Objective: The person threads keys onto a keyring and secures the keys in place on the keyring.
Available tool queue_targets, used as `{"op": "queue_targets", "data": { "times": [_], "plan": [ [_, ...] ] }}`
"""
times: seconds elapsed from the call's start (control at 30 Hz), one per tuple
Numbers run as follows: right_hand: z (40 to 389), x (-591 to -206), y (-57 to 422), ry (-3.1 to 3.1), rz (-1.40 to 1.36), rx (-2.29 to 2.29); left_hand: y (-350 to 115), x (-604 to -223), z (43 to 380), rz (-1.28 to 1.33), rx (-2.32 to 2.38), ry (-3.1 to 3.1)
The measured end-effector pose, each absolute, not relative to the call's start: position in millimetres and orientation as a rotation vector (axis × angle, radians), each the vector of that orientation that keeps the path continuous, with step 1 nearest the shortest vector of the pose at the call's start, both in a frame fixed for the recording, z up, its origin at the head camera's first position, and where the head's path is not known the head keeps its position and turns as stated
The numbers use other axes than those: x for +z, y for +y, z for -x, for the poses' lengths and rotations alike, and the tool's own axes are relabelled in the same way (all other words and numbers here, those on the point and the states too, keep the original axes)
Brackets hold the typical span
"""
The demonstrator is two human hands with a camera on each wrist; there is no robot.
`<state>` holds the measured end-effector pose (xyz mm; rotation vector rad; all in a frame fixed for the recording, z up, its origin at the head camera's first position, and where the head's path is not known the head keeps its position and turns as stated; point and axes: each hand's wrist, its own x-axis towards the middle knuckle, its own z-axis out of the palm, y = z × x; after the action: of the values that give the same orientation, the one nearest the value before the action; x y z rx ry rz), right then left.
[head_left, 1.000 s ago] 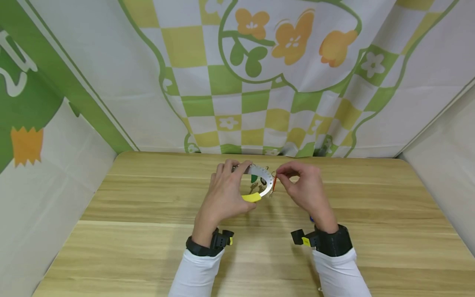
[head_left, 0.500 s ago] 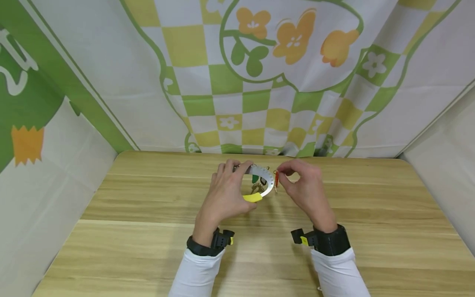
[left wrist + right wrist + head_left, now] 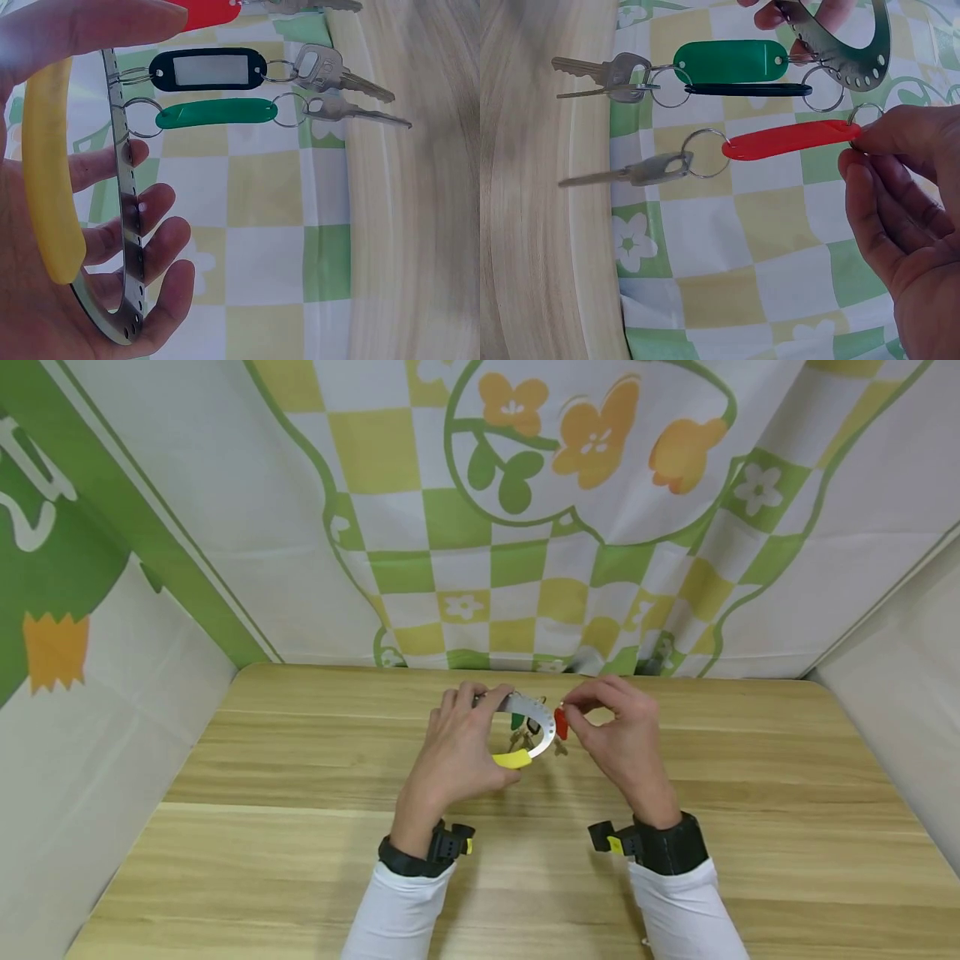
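Note:
My left hand point(image 3: 457, 739) grips a curved metal key holder point(image 3: 542, 718) with a yellow handle point(image 3: 51, 172) and a row of small holes. From the holder hang a green key tag point(image 3: 731, 61) and a black key tag point(image 3: 210, 69) with a white label, each with a ring and a key point(image 3: 319, 67). Just to the right, my right hand point(image 3: 618, 735) pinches the small ring point(image 3: 866, 112) of a red key tag point(image 3: 791, 140) between thumb and fingertips. A silver key point(image 3: 660, 169) dangles from that tag's other ring. The red tag's ring looks apart from the holder.
Both hands are above a wooden table point(image 3: 300, 860). Behind it hangs a checked cloth point(image 3: 457, 527) in green, yellow and white. Black camera straps point(image 3: 671, 845) circle both wrists. A small pale item point(image 3: 646, 942) lies by the right sleeve, partly hidden.
The red tag has turned from edge-on to show more of its face, and it sits slightly farther right. My left hand with the key holder has barely moved.

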<state>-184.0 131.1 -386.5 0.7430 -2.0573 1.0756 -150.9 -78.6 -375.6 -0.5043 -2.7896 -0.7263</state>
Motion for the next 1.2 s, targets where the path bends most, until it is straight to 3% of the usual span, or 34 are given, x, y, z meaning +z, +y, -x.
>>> {"op": "queue_targets", "data": {
  "times": [1.2],
  "plan": [
    [181.2, -388.4, 130.1, -2.222, -0.712, 1.216, -77.5, -376.7, 152.1, 0.502, -0.728, -2.787]
  ]
}}
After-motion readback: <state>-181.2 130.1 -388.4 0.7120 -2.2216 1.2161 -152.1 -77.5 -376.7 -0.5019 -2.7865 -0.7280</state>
